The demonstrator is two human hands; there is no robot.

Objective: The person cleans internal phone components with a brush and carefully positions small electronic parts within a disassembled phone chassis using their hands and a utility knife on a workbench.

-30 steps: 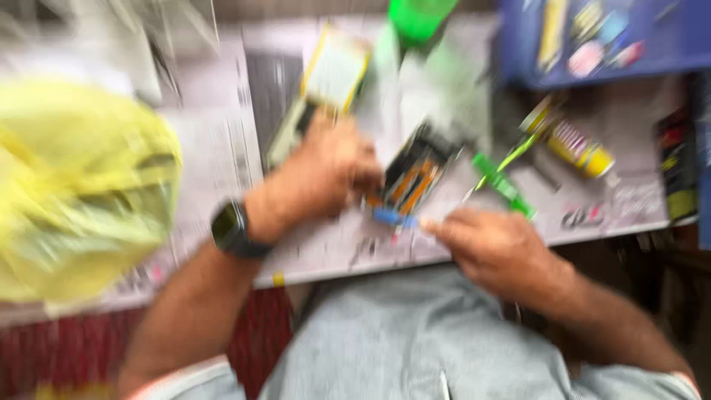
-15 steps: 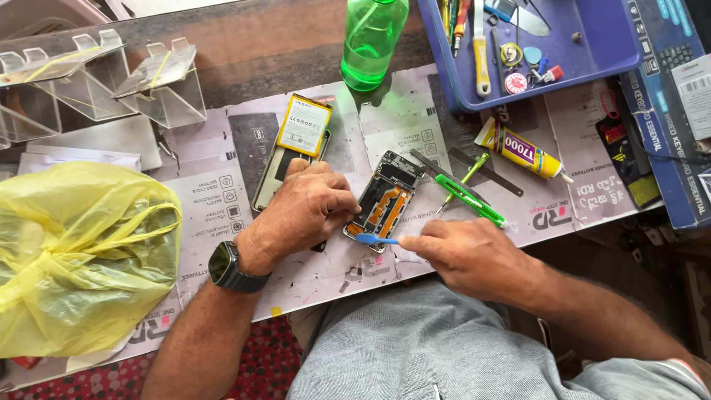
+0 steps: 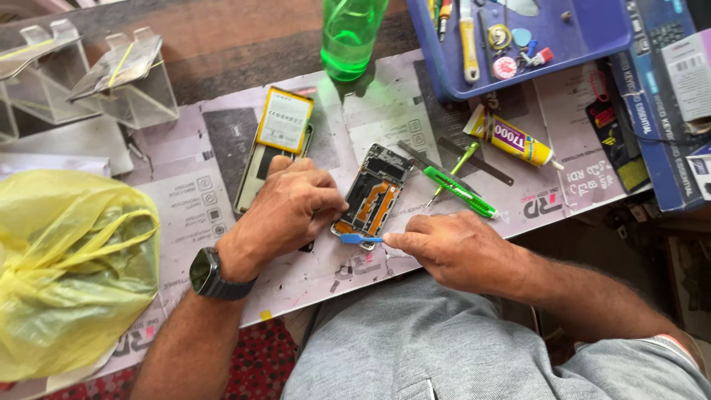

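Note:
An opened phone frame (image 3: 374,194) with orange flex cables lies on the paper-covered table. My left hand (image 3: 290,209), with a dark watch on its wrist, presses down on the frame's left edge. In my right hand (image 3: 452,249) is a small blue pry tool (image 3: 357,238), pinched between the fingers, its tip at the frame's lower end. A flat battery with a yellow border (image 3: 284,119) rests on a phone back panel (image 3: 255,172) just beyond my left hand.
Green tools (image 3: 459,191) and a yellow glue tube (image 3: 511,138) lie right of the frame. A blue tray of tools (image 3: 592,44) and a green bottle (image 3: 351,33) stand at the back. A yellow plastic bag (image 3: 70,267) fills the left; clear stands (image 3: 126,81) sit behind it.
The view has steadied and shifted after a blurred moment. Both hands stay on the phone frame, the blue tool still at its lower end.

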